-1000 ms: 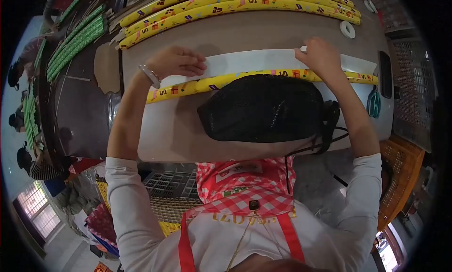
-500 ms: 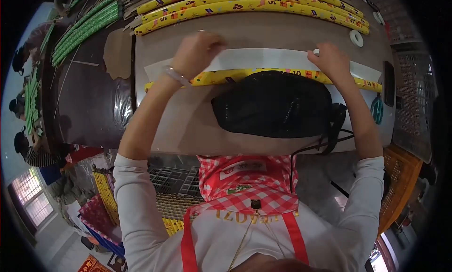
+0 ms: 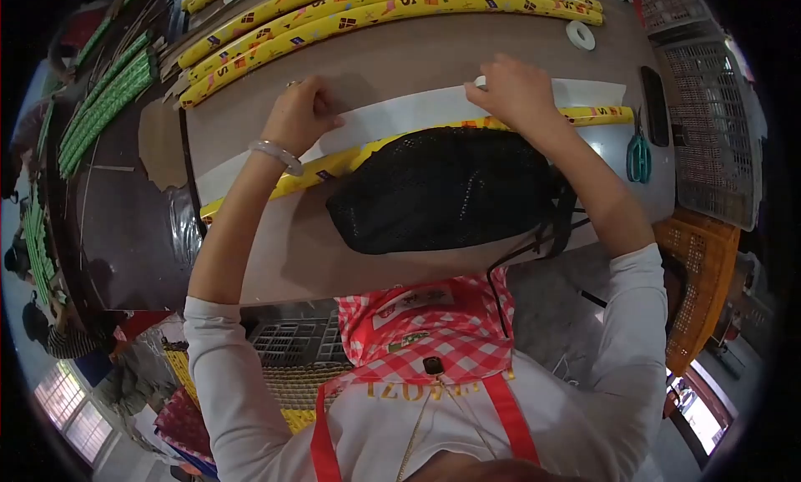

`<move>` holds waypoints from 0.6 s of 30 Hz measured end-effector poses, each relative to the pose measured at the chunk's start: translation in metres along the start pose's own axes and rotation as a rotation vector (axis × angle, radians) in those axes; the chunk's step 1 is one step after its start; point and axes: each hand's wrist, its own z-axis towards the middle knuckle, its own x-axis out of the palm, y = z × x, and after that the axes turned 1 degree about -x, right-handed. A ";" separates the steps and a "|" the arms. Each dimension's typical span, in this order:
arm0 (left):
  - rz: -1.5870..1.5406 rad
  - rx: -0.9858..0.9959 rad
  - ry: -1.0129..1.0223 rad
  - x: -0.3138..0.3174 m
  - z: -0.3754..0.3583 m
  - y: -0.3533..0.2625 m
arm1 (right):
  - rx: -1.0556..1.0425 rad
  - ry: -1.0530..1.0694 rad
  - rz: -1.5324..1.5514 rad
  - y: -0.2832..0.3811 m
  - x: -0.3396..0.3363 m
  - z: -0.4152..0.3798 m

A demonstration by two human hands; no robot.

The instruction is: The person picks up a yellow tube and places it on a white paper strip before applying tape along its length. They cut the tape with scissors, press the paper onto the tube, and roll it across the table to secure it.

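Observation:
Yellow patterned wrapping paper lies rolled across the table, with a strip of its white underside showing beyond the roll. My left hand, with a pale bangle on the wrist, is over the left part of the white strip. Its fingers are curled together; what they hold, if anything, is hidden. Above the strip's right part, my right hand is closed on a small white roll-like thing, mostly covered by the fingers. A black mesh bag rests in front of the roll, between my forearms.
Several finished yellow rolls lie at the back, near a white tape ring. Teal scissors and a dark phone are at the right edge. Green rolls lie on the left table. Other people sit far left.
The view has turned and shifted, so the table appears moved left and tilted. My left hand is lower, closer to the paper strip. My right hand still grips the small white thing.

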 end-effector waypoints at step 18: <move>-0.193 0.211 0.065 0.058 0.055 -0.081 | -0.052 0.050 0.082 0.002 0.000 0.000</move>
